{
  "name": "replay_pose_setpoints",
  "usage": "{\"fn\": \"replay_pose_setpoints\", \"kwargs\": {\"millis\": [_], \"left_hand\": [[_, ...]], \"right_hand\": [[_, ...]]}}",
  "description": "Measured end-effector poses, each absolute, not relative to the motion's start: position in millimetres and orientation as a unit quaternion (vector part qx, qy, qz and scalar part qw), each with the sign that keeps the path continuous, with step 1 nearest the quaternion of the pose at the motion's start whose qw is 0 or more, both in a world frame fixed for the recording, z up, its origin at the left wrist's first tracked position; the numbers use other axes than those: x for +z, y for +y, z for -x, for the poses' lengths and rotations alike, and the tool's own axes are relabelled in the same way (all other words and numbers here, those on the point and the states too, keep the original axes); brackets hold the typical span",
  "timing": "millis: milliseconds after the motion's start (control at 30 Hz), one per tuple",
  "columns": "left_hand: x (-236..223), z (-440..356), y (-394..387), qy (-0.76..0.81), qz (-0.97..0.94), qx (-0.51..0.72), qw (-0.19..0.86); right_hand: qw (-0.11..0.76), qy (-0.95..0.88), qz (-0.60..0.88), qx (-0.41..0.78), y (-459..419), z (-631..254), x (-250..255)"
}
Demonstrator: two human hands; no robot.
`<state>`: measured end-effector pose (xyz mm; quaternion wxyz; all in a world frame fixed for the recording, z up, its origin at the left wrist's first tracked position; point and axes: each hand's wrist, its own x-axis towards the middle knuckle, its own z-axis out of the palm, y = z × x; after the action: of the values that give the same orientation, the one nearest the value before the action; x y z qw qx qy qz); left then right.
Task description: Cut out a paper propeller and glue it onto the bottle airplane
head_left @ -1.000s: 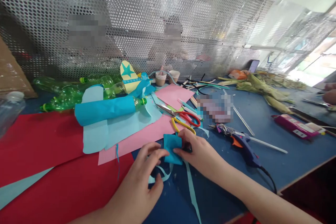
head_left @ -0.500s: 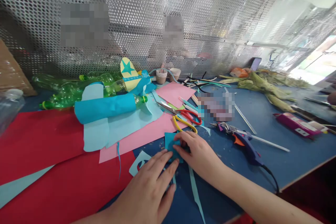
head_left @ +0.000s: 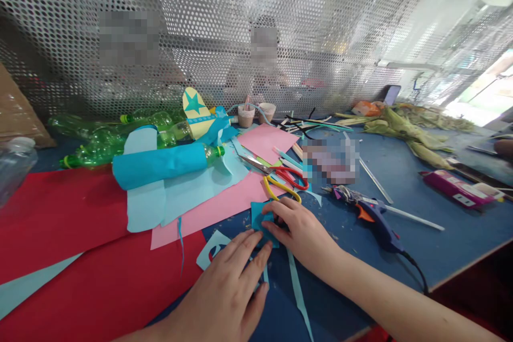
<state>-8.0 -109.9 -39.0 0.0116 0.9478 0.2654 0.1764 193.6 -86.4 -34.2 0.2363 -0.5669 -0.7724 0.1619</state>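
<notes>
A small blue paper piece (head_left: 257, 215) lies on the table under both hands. My left hand (head_left: 230, 283) rests flat with its fingers stretched out, the fingertips touching the paper's lower left part. My right hand (head_left: 298, 227) is bent over the paper's right side, its thumb and forefinger curled in on the sheet; whether anything small sits between them is hidden. Just beyond lie scissors (head_left: 276, 183) with red and yellow handles. A light blue scrap (head_left: 212, 246) with a cut-out sits by my left hand, and a thin light blue strip (head_left: 297, 291) runs below my right.
A bottle wrapped in blue paper (head_left: 160, 164) lies on the left, before green bottles (head_left: 104, 144). Red sheets (head_left: 72, 208) spread below it. On the right are a glue gun (head_left: 374, 219) with a cord, a purple box (head_left: 459, 188) and dry husks (head_left: 401, 131). Perforated metal stands behind.
Both hands stay in nearly the same place on the blue paper piece. The right fingers have shifted very slightly to the left.
</notes>
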Motion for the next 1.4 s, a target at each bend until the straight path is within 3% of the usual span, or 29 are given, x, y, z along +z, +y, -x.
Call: {"fn": "replay_pose_setpoints", "kwargs": {"millis": [233, 600, 933, 1067, 1267, 1400], "left_hand": [[-38.6, 9.3, -112.2, 0.283, -0.938, 0.189, 0.061], [-46.5, 16.1, -114.5, 0.307, -0.935, 0.174, 0.022], [-50.8, 17.0, -111.2, 0.376, -0.814, 0.352, 0.269], [-42.3, 15.1, -102.6, 0.399, -0.787, 0.308, 0.355], [-28.5, 12.7, -97.7, 0.359, -0.811, 0.317, 0.337], [-23.4, 14.3, -100.1, 0.416, -0.743, 0.345, 0.394]], "right_hand": [[0.240, -0.768, 0.570, 0.164, -87.4, -193.0, -34.2], [0.285, -0.769, 0.541, 0.189, -90.5, -196.0, -36.9], [0.456, -0.681, 0.457, 0.346, -98.3, -197.6, -34.9], [0.457, -0.690, 0.419, 0.374, -100.2, -194.1, -26.4], [0.455, -0.662, 0.380, 0.460, -105.0, -194.6, -22.1], [0.433, -0.717, 0.373, 0.400, -110.2, -200.1, -22.3]]}}
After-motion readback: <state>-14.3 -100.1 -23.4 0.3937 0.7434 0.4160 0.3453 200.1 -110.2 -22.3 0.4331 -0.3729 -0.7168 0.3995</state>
